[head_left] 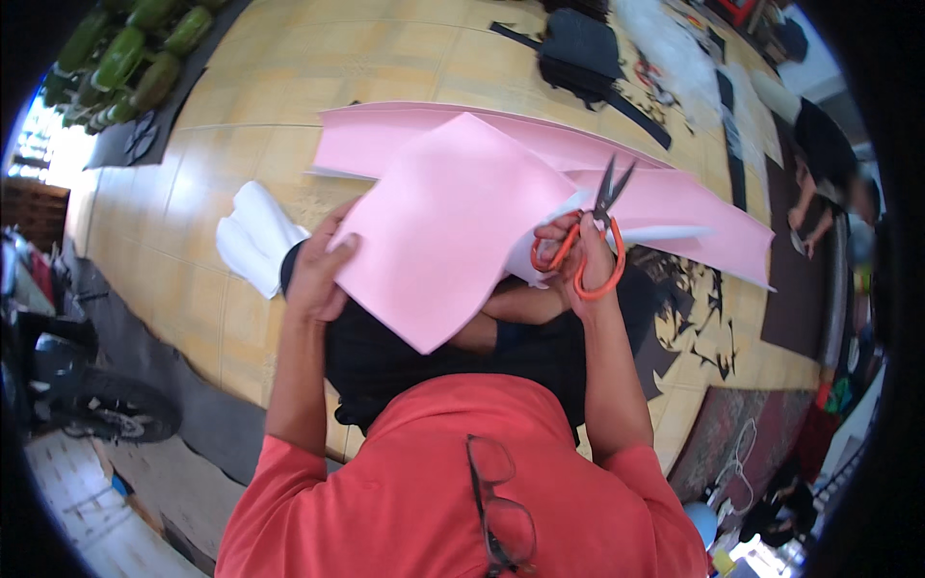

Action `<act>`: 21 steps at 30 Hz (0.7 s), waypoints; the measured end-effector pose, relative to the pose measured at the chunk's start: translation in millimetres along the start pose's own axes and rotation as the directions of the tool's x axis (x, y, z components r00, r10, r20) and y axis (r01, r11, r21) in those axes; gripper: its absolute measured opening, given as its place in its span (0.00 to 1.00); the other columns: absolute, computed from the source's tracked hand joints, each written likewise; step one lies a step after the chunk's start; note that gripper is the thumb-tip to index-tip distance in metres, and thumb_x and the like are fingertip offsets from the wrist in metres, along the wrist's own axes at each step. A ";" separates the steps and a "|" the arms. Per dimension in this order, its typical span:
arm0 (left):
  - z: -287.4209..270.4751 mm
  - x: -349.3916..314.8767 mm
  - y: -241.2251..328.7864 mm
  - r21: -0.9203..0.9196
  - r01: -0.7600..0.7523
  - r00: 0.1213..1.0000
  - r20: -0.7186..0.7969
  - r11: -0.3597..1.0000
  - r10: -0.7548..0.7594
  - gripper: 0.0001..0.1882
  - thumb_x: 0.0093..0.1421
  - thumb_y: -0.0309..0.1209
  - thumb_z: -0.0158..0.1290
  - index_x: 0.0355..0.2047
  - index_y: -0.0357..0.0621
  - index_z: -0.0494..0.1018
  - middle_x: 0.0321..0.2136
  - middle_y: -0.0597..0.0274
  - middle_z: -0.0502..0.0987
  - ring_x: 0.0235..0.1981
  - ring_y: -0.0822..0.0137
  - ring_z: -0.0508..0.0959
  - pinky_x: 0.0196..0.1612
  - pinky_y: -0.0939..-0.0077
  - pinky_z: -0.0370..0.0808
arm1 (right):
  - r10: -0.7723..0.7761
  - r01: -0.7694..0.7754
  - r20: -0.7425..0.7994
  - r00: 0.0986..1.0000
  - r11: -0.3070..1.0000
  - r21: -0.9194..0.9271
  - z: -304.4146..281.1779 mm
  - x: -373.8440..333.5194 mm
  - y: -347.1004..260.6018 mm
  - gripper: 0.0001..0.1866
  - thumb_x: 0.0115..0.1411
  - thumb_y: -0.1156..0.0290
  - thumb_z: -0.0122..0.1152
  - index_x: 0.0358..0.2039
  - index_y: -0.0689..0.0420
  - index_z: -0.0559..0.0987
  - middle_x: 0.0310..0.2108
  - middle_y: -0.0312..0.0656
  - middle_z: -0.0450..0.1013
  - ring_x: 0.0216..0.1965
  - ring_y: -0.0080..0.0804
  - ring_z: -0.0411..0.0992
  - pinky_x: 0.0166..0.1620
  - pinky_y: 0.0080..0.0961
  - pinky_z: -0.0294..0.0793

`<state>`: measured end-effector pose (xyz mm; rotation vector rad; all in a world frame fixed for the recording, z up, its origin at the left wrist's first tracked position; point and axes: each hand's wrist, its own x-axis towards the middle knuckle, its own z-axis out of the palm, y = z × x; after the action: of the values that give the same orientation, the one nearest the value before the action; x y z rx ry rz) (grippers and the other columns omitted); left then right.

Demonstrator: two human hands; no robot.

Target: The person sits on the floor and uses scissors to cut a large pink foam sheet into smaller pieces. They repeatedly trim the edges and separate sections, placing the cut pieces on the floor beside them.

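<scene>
A squarish pink sheet is held up over my crossed legs, one corner hanging toward me. My left hand pinches its left edge, thumb on top. In my right hand is a pair of scissors with orange handles and dark blades, the blades pointing away from me and slightly apart. That hand is at the sheet's right edge; whether its fingers also grip the sheet I cannot tell. Beyond lies a longer pink piece with curled edges and a white underside. White folded material rests by my left knee.
Dark scraps litter the tiles to my right. A black bag and clear plastic lie at the far side. Another person bends over dark material at right. Green jars stand far left, a motorcycle wheel near left.
</scene>
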<state>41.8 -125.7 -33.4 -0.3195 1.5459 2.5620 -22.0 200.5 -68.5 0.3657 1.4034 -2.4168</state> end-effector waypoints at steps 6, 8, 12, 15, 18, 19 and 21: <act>31.8 -14.3 -51.4 -0.162 0.101 0.992 0.085 0.982 -0.088 0.29 0.58 0.25 0.54 0.59 0.38 0.58 0.49 0.56 0.71 0.50 0.65 0.74 0.53 0.68 0.72 | -0.182 0.175 -0.074 0.980 0.980 -0.096 -3.0 -14.3 36.5 0.24 0.60 0.66 0.57 0.55 0.60 0.66 0.51 0.42 0.69 0.54 0.34 0.66 0.57 0.32 0.65; 26.5 -19.7 -55.7 -0.136 0.154 0.964 0.236 0.979 -0.119 0.29 0.57 0.26 0.56 0.57 0.38 0.59 0.47 0.57 0.72 0.49 0.67 0.74 0.53 0.69 0.72 | -0.206 0.186 -0.072 0.976 0.959 -0.215 12.1 -23.4 24.2 0.26 0.55 0.72 0.56 0.54 0.63 0.67 0.49 0.43 0.70 0.52 0.34 0.68 0.56 0.31 0.65; 6.6 -19.7 -63.9 -0.108 0.299 0.895 0.376 0.948 -0.240 0.29 0.58 0.29 0.57 0.57 0.39 0.58 0.46 0.57 0.73 0.49 0.68 0.74 0.53 0.69 0.72 | -0.144 0.151 0.046 0.988 0.927 -0.344 10.0 -16.3 16.7 0.23 0.54 0.68 0.57 0.49 0.67 0.71 0.41 0.44 0.73 0.43 0.31 0.72 0.49 0.29 0.69; 13.6 -9.0 -50.7 -0.176 0.317 0.913 0.324 0.932 -0.250 0.29 0.60 0.33 0.56 0.58 0.39 0.58 0.48 0.57 0.73 0.50 0.67 0.74 0.53 0.68 0.72 | -0.081 0.136 0.168 0.982 0.929 -0.345 15.0 -9.0 8.9 0.25 0.53 0.72 0.58 0.52 0.65 0.67 0.44 0.44 0.72 0.47 0.33 0.71 0.52 0.29 0.68; 26.8 3.6 -39.2 -0.239 0.247 0.963 0.166 0.939 -0.211 0.24 0.63 0.33 0.53 0.56 0.36 0.61 0.44 0.57 0.75 0.46 0.67 0.76 0.48 0.68 0.76 | -0.018 0.095 0.244 0.970 0.946 -0.311 23.1 -2.0 17.3 0.25 0.51 0.73 0.60 0.50 0.64 0.67 0.43 0.44 0.72 0.46 0.33 0.71 0.51 0.30 0.70; 31.2 6.8 -39.1 -0.257 0.220 0.974 0.108 0.941 -0.198 0.22 0.64 0.32 0.52 0.55 0.35 0.63 0.42 0.57 0.75 0.44 0.67 0.77 0.45 0.67 0.77 | 0.003 0.070 0.239 0.971 0.952 -0.297 27.6 -1.9 20.8 0.26 0.51 0.74 0.62 0.51 0.64 0.67 0.44 0.44 0.72 0.46 0.34 0.72 0.51 0.32 0.71; 31.5 10.2 -38.0 -0.160 0.223 0.974 -0.010 0.962 -0.227 0.22 0.64 0.34 0.52 0.54 0.35 0.65 0.43 0.55 0.77 0.40 0.66 0.80 0.44 0.72 0.78 | 0.087 -0.031 0.197 0.977 0.962 -0.270 41.5 -7.5 19.1 0.27 0.51 0.72 0.62 0.52 0.63 0.68 0.44 0.44 0.72 0.45 0.34 0.72 0.50 0.31 0.71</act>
<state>36.8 -80.1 -54.2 -0.5189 1.2359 2.5126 -10.0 156.5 -60.7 0.0854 1.5690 -2.1115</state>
